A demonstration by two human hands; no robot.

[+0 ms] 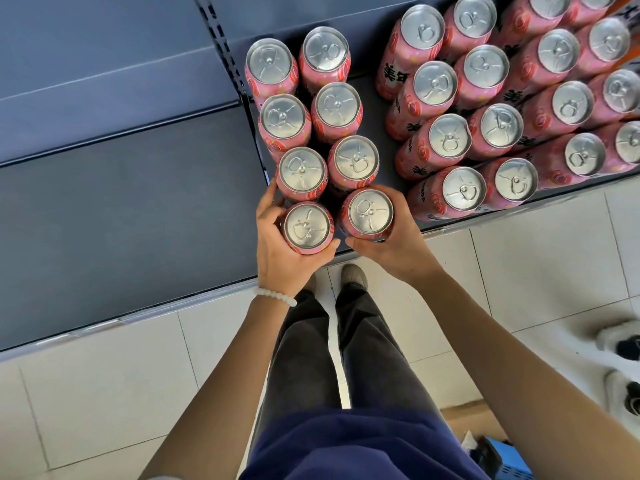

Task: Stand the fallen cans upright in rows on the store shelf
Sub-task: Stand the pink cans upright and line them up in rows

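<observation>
Two groups of pink soda cans on the dark store shelf (374, 109), all seen from above, silver lids and pull tabs facing up.

Left group: eight cans, two rows of four running from the shelf's front edge toward the back. All upright, long axes vertical.

Right group (512, 98): at least eighteen lids counted, packed in slanting rows; more run out of frame at the top and right edge, so the full count cannot be told. A bare strip of shelf separates the two groups.

Left hand (280, 251) grips the front-left can (307, 227), fingers curled round its far side, thumb at the near side. White bead bracelet (275, 295) on that wrist.

Right hand (398, 244) grips the front-right can (370, 213), thumb curled along its near side, fingers hidden behind the can. Both held cans sit at the shelf's front edge, closing their rows; whether their bases touch the shelf cannot be seen.

Left of the cans: a lower dark shelf bay (121, 202). Below: white tiled floor (104, 393), the person's grey trousers (311, 358), one shoe (354, 274), a blue garment (363, 448). A blue crate (509, 459) shows bottom right; two black-and-white fluffy slippers (620, 344) at the right edge.
</observation>
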